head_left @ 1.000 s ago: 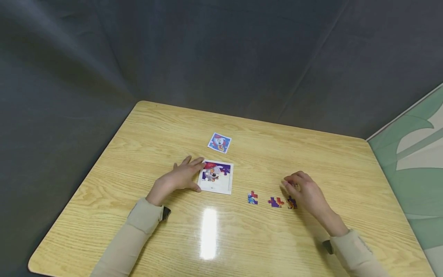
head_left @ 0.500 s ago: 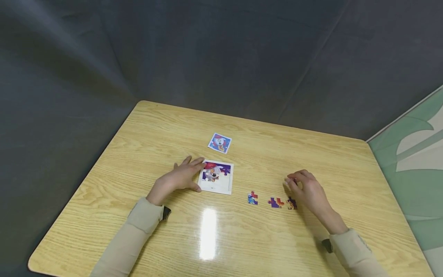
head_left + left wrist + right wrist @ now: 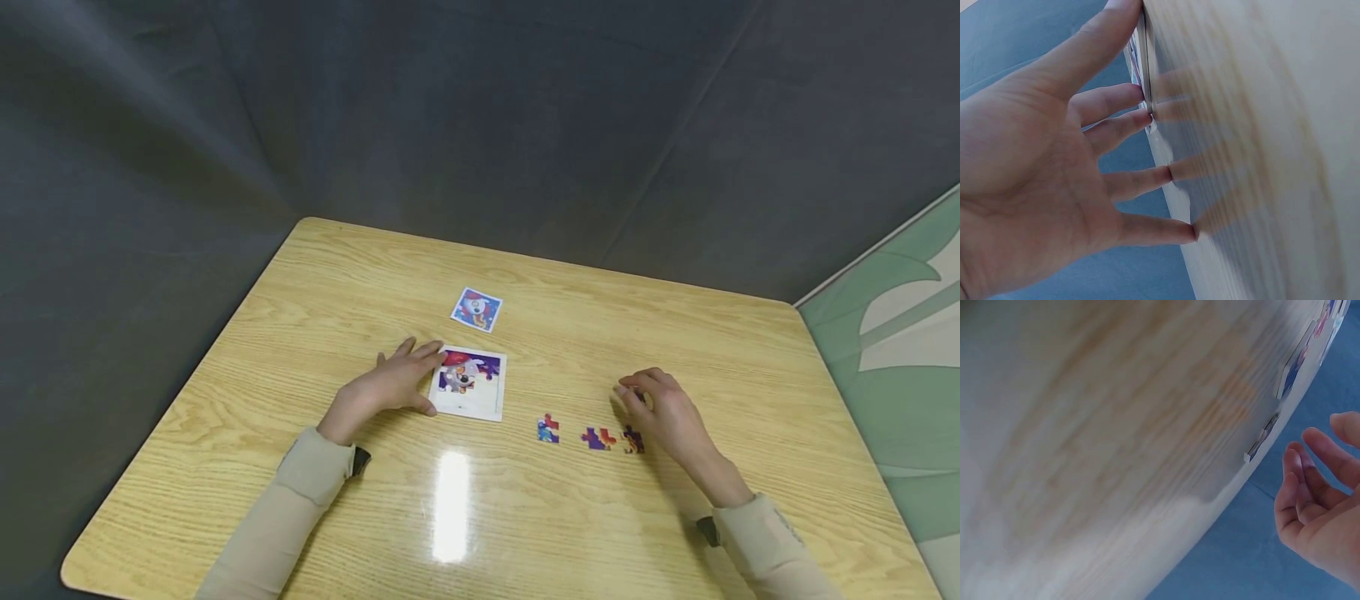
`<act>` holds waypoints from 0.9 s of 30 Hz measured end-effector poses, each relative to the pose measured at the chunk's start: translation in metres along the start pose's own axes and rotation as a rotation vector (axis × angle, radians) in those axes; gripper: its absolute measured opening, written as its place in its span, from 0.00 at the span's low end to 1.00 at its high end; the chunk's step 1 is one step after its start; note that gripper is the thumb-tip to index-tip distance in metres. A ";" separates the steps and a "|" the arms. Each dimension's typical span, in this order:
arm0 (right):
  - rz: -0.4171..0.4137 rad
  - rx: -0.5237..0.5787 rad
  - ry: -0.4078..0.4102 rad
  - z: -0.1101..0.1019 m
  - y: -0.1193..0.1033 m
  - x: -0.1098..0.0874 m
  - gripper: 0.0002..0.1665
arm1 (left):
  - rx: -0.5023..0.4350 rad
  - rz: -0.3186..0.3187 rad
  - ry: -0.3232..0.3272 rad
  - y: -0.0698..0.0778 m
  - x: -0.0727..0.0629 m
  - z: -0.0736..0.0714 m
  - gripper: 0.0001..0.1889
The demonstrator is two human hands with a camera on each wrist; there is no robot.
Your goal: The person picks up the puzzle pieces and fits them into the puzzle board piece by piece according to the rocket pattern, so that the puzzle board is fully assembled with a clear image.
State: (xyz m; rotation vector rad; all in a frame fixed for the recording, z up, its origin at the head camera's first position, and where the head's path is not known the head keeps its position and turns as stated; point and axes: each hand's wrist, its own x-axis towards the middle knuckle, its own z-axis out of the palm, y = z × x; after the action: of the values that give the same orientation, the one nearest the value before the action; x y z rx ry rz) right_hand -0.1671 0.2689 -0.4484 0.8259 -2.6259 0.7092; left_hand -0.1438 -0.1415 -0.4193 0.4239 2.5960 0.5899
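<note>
A square puzzle board (image 3: 468,407) with a white border lies left of centre, a partly filled picture of a white figure in it. My left hand (image 3: 386,383) lies at its left side, fingers spread and straight. In the left wrist view the thumb and two fingertips (image 3: 1146,117) touch the board's edge; the other two rest on the table. My right hand (image 3: 667,417) hovers at the right, fingers loosely bent, thumb apart from the index finger, nothing between them. A dark puzzle piece (image 3: 1263,437) lies on the table by its fingertips, partly hidden in the head view.
Loose puzzle pieces lie between the hands: a blue and red one (image 3: 547,429), a purple and orange one (image 3: 597,438), and a dark patterned one (image 3: 633,439). A small picture card (image 3: 477,310) lies behind the board. Dark cloth (image 3: 480,125) hangs beyond the wooden table (image 3: 360,258).
My right hand has shifted slightly to the right and stays over the same spot. The left hand, board and loose pieces have kept their places.
</note>
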 end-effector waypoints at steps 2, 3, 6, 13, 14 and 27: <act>-0.004 0.006 -0.001 0.000 -0.001 0.000 0.07 | 0.000 0.000 -0.001 0.000 0.000 0.000 0.48; -0.004 0.010 -0.003 0.000 -0.001 0.000 0.07 | 0.000 0.001 -0.002 0.000 0.000 0.000 0.48; 0.000 0.015 -0.011 0.000 -0.001 0.000 0.07 | 0.005 0.001 -0.004 0.000 0.000 0.000 0.48; 0.038 0.028 -0.053 0.001 -0.004 0.000 0.06 | 0.017 -0.006 0.000 0.000 0.001 0.000 0.49; 0.042 0.030 -0.059 0.001 -0.004 0.000 0.06 | 0.017 -0.006 0.000 0.000 0.001 0.000 0.49; 0.035 0.045 -0.059 -0.001 -0.009 0.000 0.07 | 0.008 -0.012 -0.007 0.001 0.000 0.000 0.48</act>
State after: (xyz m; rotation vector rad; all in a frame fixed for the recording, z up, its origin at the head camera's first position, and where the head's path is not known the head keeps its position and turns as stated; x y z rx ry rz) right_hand -0.1620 0.2631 -0.4445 0.8272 -2.6925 0.7665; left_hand -0.1437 -0.1405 -0.4182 0.4120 2.5934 0.5731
